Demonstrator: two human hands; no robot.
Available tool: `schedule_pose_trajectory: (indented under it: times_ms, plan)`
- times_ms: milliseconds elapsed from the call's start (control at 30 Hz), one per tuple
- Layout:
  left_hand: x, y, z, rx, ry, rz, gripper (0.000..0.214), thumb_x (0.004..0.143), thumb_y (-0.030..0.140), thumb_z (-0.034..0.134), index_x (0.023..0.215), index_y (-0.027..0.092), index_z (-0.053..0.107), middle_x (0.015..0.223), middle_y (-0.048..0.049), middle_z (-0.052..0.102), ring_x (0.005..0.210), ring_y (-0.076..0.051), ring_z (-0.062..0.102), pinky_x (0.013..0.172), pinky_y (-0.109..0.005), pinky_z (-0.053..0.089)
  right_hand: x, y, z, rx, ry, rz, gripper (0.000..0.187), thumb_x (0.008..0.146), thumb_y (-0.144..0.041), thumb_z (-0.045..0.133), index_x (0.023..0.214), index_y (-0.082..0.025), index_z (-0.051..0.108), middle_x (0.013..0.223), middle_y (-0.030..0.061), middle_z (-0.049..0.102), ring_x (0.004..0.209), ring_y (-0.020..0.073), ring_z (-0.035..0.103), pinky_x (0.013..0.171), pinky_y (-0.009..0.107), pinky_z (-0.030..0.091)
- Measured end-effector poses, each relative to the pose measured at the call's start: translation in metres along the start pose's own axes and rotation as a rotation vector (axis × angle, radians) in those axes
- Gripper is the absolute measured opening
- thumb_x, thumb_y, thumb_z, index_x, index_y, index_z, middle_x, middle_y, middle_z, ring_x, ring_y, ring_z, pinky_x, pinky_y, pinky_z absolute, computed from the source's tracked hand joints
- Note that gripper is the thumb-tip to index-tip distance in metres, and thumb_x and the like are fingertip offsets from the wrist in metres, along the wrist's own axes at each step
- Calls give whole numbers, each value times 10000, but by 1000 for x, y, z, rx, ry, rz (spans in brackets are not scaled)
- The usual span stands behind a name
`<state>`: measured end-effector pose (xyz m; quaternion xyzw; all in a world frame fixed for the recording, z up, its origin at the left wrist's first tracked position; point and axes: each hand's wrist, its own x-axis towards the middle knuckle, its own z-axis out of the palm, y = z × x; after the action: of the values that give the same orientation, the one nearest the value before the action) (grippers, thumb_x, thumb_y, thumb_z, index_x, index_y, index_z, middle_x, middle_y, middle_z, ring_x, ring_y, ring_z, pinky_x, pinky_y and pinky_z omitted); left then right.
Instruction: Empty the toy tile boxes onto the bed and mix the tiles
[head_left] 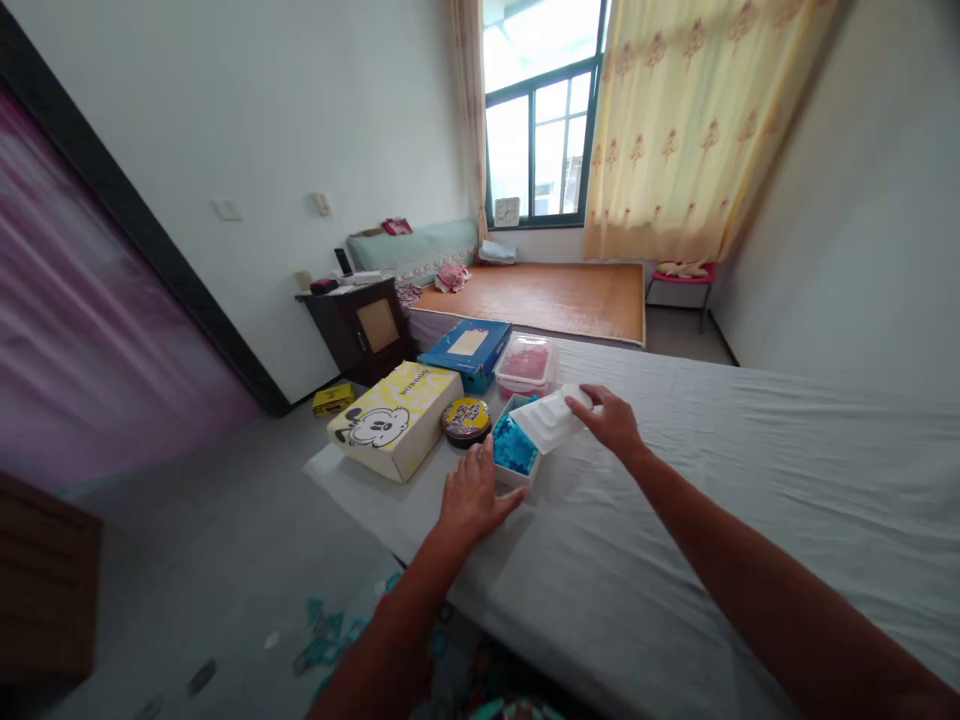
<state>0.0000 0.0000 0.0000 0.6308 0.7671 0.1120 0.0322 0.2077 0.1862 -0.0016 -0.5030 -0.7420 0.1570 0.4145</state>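
Observation:
A small white box (516,477) filled with blue pieces (514,446) stands on the white-covered surface. My left hand (474,492) rests against its near left corner, thumb along the near side and fingers along the left side. Pinched between the thumb and fingers of my right hand (609,420) is a translucent white plastic lid (551,418). The lid is tilted over the right part of the box and hides some of the blue pieces. Just left of the box sits a round tin (466,420) with a yellow patterned top. Behind it is a clear container (526,364) with pink contents.
A yellow-and-white cartoon box (397,420) and a blue box (466,350) lie on the left of the white cloth (712,480). Beyond stand a dark cabinet (367,325) and a bed with a brown mat (540,295). Blue-green pieces (326,635) lie on the floor.

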Motion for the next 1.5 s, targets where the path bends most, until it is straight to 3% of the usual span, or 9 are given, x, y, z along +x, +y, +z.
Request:
schedule_pose_trajectory:
  times_ms: [200,300,500,767,967,1067,1233,1367,1500]
  plan:
    - [7,19,5,90,43,-55,964,772,672,534,1510,170,169,1440,-216,370,1253,-356,462,985,-494,397,-23,62,-23,74,13,195,575,764,-618,582,1120,-174,664,1081,95,707,924,240,665,873,376,495]
    - [13,25,7,41,64,-70,944,764,622,573,1503,182,185,1417,-209,373,1229,-356,482,970,-486,415,-31,78,-28,152,54,249,600,760,-625,586,1145,-170,652,1090,104,704,953,239,662,904,381,489]
    - [7,15,-3,-152,182,31,946,700,477,687,1480,259,199,1420,-146,333,1313,-331,392,953,-421,463,-31,81,-26,204,48,207,596,757,-620,593,1145,-171,653,1086,104,703,963,244,653,920,405,484]
    - [-3,4,-24,-318,408,115,892,693,366,714,1446,222,260,1355,-143,396,1328,-317,366,1088,-493,360,-34,74,-20,86,0,100,563,756,-612,590,1122,-191,663,1088,87,698,940,247,642,890,400,483]
    - [0,4,-9,-553,308,-46,791,744,451,664,1409,179,331,1303,-148,452,1245,-284,477,1032,-446,420,-26,82,-37,9,196,196,616,739,-641,591,1138,-177,657,1046,105,703,940,260,638,871,394,482]
    - [0,1,-5,-493,238,-57,855,715,503,682,1414,164,325,1339,-163,448,1285,-306,439,1058,-467,381,-23,91,-42,-74,260,217,641,726,-639,602,1171,-180,645,1082,118,690,966,281,620,858,410,484]
    - [1,0,-1,-360,116,-62,959,684,569,687,1449,167,270,1394,-181,429,1340,-334,379,1072,-466,347,-24,106,-39,-192,218,222,639,726,-612,616,1190,-173,637,1091,130,680,981,312,589,869,453,476]
    - [3,1,0,-368,55,-72,952,708,581,657,1463,175,245,1406,-187,416,1326,-328,405,1047,-442,374,-25,102,-38,-249,241,91,500,799,-485,571,1178,-164,625,1215,148,621,1139,336,508,969,526,408]
    - [6,2,-1,-443,31,-93,934,740,607,614,1470,164,236,1439,-197,390,1351,-326,385,1059,-437,365,-36,59,-32,-128,186,-174,429,883,-346,463,1279,-197,535,1290,127,564,1085,275,555,931,486,460]
